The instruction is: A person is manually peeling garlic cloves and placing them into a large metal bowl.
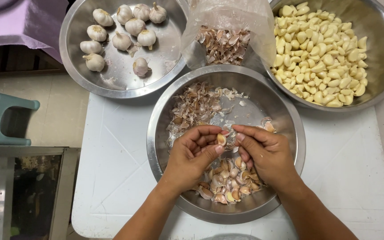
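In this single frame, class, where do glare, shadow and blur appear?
Head view: soft glare streaks the steel walls of the middle bowl and the whole-garlic bowl; both hands, left hand and right hand, throw faint shadow over the unpeeled cloves; the clove they pinch is sharp, no motion blur; bowl rims bend slightly near the edges.

The left hand (195,153) and right hand (263,153) are covering part of the unpeeled cloves (227,182) at the lower centre, and the fingers are hiding most of the garlic clove (221,139) pinched between them. The frame's top edge is cutting off the bowl of garlic bulbs (74,66) at upper left, the bowl of peeled cloves (378,53) at upper right and the clear plastic bag (227,22) between them. The bag's film is blurring the skins inside.
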